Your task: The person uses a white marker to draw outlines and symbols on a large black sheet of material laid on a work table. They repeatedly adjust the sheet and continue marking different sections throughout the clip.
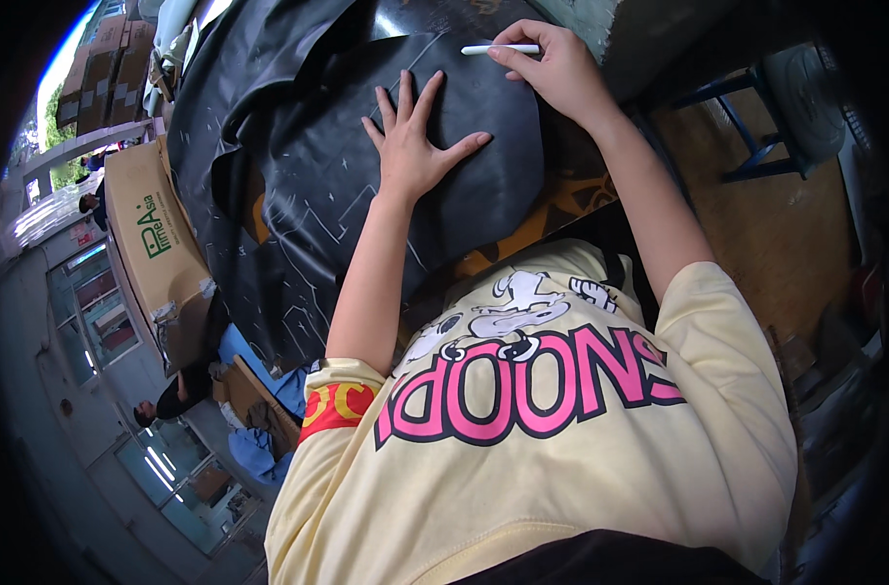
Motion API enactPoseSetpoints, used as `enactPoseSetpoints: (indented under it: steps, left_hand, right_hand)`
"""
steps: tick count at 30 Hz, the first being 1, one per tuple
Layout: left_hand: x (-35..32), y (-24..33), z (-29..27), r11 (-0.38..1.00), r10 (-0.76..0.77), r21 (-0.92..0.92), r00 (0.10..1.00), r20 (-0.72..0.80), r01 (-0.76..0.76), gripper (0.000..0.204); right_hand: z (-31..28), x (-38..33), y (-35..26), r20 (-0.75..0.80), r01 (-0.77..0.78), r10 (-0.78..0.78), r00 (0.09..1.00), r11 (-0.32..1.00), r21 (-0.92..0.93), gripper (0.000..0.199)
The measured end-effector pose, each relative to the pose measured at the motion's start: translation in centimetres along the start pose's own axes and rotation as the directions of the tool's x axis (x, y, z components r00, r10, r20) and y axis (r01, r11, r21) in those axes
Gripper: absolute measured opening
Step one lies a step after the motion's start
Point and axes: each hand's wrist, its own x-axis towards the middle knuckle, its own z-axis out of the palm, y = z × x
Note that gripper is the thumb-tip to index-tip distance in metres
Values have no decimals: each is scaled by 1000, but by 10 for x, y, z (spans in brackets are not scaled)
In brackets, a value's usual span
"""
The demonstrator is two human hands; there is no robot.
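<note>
A large sheet of glossy black material that looks like leather (pixel 493 175) is spread before me, with folds on its left side. Thin pale lines and angular outlines are drawn on it. My left hand (pixel 412 151) lies flat on the sheet, fingers spread. Close to the sheet's far right edge, my right hand (pixel 556 73) pinches a slim white pen (pixel 485 49) between thumb and fingers. The pen points left, its tip over the black surface. Whether the tip touches the sheet I cannot tell.
A brown-and-black patterned surface (pixel 552 210) shows under the sheet's near edge. To the left stands a long cardboard box (pixel 152 244), with stacked cartons (pixel 103 73) farther off. A blue-framed stool (pixel 747 122) stands at right. Another person (pixel 176 395) is at far left.
</note>
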Motion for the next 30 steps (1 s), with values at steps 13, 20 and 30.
enactPoseSetpoints:
  steps: [13,20,30]
  left_hand:
    - [0,-7,-4,999,17,-50,995,94,-13,132]
    - [4,-20,-14,991,68,-129,978,196,-43,136]
    - [4,-24,-14,986,101,-155,971,217,-67,141]
  right_hand:
    - [-3,-24,-9,370,193,-56,927,919,-345,13]
    - [-5,-25,-18,420,169,-9,907,924,-344,15]
    - [-19,-47,-32,509,126,76,857,928,-351,14]
